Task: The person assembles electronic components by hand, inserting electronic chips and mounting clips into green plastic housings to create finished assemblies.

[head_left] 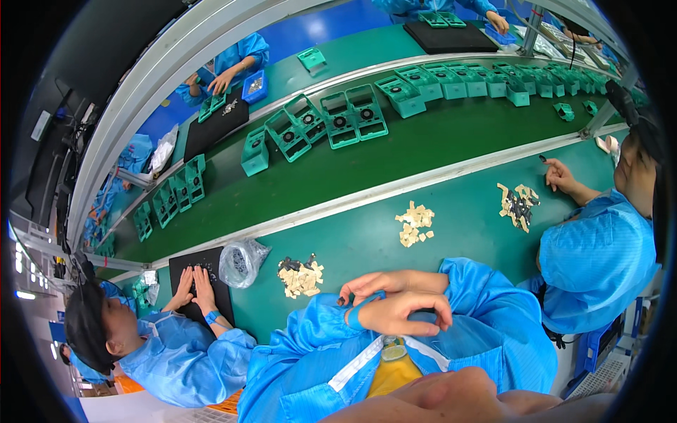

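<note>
My forearms cross in front of my chest in blue sleeves. My left hand (403,311) reaches to the right, its fingers loosely bent and the thumb apart from them, with nothing in it. A blue wrist strap (355,316) circles that wrist. Behind it, my right hand (381,283) points left, its fingers loosely curved beside the strap and a dark covering on one fingertip; it shows nothing held. Whether it touches the left wrist, I cannot tell. Nearest on the green table (352,240) lie a pile of cream and black pieces (301,276) and another of cream pieces (415,224).
Green plastic frames with black fans (343,121) line the dark green belt (296,187) beyond a metal rail. A clear plastic bag (242,263) stands by a black mat (220,287) under a left co-worker's hands (196,289). A right co-worker's hand (560,176) is near another pile (520,204).
</note>
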`<state>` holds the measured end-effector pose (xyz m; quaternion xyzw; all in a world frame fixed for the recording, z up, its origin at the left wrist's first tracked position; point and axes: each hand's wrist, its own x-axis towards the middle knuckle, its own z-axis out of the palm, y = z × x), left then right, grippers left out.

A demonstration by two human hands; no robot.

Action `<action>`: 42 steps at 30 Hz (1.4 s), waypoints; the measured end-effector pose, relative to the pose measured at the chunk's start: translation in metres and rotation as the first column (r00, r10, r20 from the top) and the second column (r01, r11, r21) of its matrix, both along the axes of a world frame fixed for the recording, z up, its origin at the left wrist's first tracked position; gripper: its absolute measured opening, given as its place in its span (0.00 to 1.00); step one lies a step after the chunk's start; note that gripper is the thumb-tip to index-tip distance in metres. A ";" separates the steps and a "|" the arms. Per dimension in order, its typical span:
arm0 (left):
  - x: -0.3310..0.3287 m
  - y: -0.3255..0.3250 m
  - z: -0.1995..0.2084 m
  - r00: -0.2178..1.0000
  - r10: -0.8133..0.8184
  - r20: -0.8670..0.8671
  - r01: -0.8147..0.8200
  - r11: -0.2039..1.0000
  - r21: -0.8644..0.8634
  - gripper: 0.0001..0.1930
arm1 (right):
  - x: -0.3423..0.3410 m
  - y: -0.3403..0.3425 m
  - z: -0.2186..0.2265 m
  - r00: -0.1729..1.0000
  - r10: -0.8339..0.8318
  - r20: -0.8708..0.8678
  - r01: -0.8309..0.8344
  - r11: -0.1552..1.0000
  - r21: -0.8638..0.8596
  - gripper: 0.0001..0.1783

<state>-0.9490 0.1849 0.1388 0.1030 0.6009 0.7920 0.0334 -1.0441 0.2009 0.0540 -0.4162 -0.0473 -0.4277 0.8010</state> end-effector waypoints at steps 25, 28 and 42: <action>-0.022 -0.003 -0.110 0.939 -0.108 0.327 0.017 0.963 0.270 0.18 | -0.024 -0.028 -0.012 0.377 -0.463 -0.802 0.460 0.846 -0.271 0.22; -0.017 -0.005 -0.120 0.934 -0.115 0.339 0.007 0.952 0.306 0.18 | -0.023 -0.028 -0.018 0.399 -0.451 -0.799 0.497 0.838 -0.225 0.23; -0.010 -0.006 -0.115 0.916 -0.116 0.384 -0.031 0.934 0.355 0.18 | -0.014 -0.026 -0.013 0.319 -0.448 -0.835 0.514 0.822 -0.245 0.21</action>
